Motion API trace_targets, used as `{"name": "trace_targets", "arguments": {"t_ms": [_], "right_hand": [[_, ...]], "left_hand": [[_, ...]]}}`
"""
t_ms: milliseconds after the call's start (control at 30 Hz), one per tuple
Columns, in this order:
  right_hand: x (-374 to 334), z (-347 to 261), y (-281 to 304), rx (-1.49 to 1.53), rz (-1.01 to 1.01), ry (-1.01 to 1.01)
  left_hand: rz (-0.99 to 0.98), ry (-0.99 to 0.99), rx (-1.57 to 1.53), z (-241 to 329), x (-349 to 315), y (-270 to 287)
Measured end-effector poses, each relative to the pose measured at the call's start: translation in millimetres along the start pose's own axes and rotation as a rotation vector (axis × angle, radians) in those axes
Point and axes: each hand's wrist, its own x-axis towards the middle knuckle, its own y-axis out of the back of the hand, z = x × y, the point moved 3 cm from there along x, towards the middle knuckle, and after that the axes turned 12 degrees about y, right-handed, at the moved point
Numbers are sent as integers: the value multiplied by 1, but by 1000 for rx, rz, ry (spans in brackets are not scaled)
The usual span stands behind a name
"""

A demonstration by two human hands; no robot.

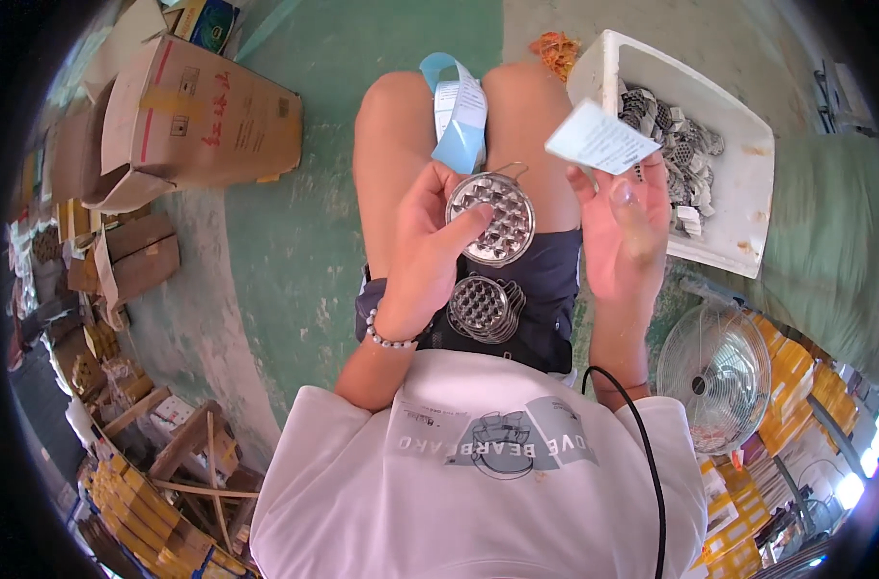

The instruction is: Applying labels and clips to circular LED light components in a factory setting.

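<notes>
My left hand [427, 253] grips a round silver metal disc [502, 234] by its left side, with the thumb lying across its face. A grid of raised, shiny facets covers the disc, and a thin wire loop sticks out at its top. In my right hand [625, 232] a white and pale-blue paper label [601, 138] is held at the fingertips, apart from the disc and to its right. Several similar discs [485, 309] lie stacked on my lap. Between my thighs rests a curled blue strip of labels [458, 114].
A white foam box [748, 207] at the right holds many discs with tags. Below it stands a wire-caged fan [714, 378]. Cardboard boxes [222, 121] stand at the left, and orange scraps [556, 53] lie on the floor ahead. A black cable [647, 454] runs down my shirt.
</notes>
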Motion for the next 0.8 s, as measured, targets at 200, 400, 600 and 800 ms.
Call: {"name": "trace_targets", "arguments": {"t_ms": [200, 400, 600, 800], "right_hand": [[-11, 10, 2, -14, 58, 109], [-20, 26, -8, -12, 63, 48], [-24, 33, -14, -11, 104, -11], [-26, 41, -11, -16, 136, -44]], "left_hand": [[-19, 24, -177, 4, 1, -26], [61, -20, -96, 0, -4, -39], [14, -104, 19, -5, -3, -35], [30, -151, 23, -7, -2, -33]]}}
